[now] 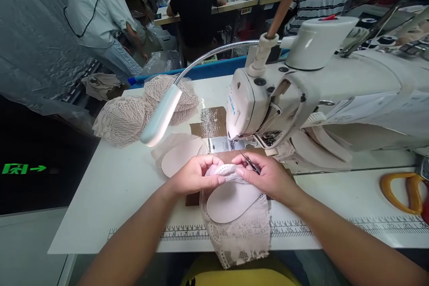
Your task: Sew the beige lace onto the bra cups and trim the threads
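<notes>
My left hand point(200, 174) is closed, with thumb and fingers pinching the edge of a beige lace piece point(236, 241). The thumb and fingertips of my right hand point(266, 173) grip the same gathered edge. A slim dark metal tool, perhaps thread snips point(251, 164), is tucked among the right fingers. A smooth, pale oval pad point(231, 201) lies on the lace just below both hands. The lace hangs over the table's front edge. Right behind my fingers are the presser foot and needle plate point(219, 144) of a white sewing machine point(248, 103).
Left of the machine sit lace bundles point(122, 118) and another oval pad point(179, 156). A lamp point(162, 116) on a bendable neck reaches over them. More pale pads point(321, 147) lie under the machine arm. Orange-handled scissors point(402, 192) rest at right. Other people are behind.
</notes>
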Available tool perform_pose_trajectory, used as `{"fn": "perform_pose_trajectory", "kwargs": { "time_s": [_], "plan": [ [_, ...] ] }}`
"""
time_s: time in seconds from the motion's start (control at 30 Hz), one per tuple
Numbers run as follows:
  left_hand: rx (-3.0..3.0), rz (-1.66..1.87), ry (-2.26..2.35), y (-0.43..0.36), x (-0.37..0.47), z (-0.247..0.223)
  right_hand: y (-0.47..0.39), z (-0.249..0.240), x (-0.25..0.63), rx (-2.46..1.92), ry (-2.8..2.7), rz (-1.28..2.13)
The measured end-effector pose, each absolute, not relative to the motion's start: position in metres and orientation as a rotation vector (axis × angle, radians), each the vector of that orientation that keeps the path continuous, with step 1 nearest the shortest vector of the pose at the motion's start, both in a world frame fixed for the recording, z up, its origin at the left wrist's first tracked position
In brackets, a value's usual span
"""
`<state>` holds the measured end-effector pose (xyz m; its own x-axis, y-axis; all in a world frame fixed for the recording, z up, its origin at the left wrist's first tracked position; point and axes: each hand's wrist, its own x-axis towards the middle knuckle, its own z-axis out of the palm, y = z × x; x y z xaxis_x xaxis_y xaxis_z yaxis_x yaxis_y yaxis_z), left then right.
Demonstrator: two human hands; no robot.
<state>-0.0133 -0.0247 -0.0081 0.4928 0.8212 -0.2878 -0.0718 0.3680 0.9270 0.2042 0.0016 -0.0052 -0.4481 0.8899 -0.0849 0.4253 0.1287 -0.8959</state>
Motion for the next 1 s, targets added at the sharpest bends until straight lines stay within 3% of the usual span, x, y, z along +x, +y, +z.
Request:
{"fn": "perform_pose_trajectory", "kwargs": {
  "time_s": [1.0],
  "plan": [
    [1.169, 0.816, 1.069, -0.0229, -0.0167, -0.0121, -0.0060, -0.0048, 0.2041, -1.238, -2.123, 0.753]
  ]
}}
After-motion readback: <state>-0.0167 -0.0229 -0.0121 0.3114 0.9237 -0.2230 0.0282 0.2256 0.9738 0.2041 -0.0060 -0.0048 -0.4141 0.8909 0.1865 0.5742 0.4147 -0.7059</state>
